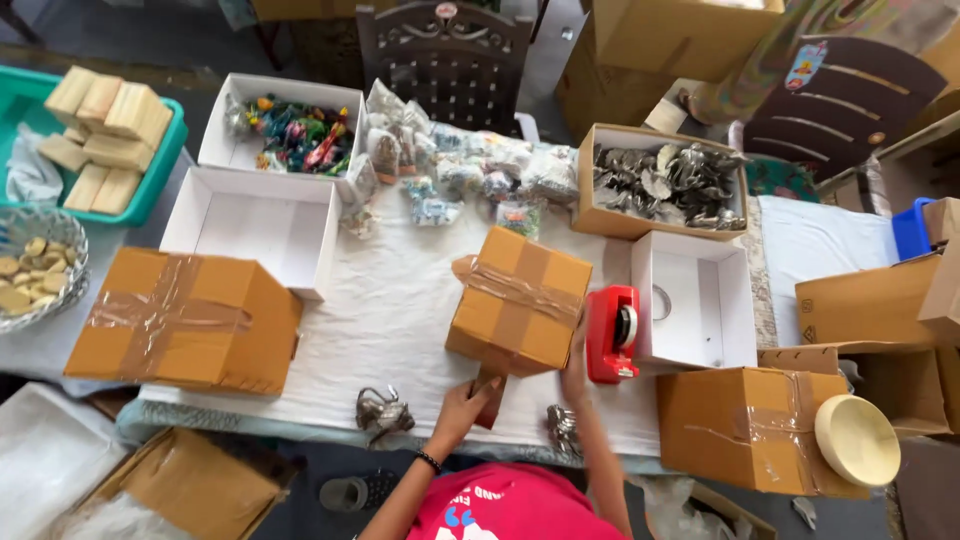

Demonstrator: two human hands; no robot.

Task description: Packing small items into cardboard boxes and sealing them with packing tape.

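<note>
A small brown cardboard box (pixel 520 298) crossed with brown tape sits tilted on the white tablecloth (pixel 390 310) in front of me. My left hand (pixel 468 398) presses a strip of brown tape against the box's near bottom edge. My right hand (pixel 575 365) rests against the box's right near corner, beside a red tape dispenser (pixel 611 334). Neither hand holds the dispenser.
A larger taped box (pixel 180 318) lies left, another (pixel 752 428) right with a cream bowl (pixel 856 440) on it. Open white boxes (pixel 252 228) (pixel 700 300), a box of metal pieces (pixel 665 185), packets (pixel 460 170), a teal tray (pixel 95 140) of wooden blocks.
</note>
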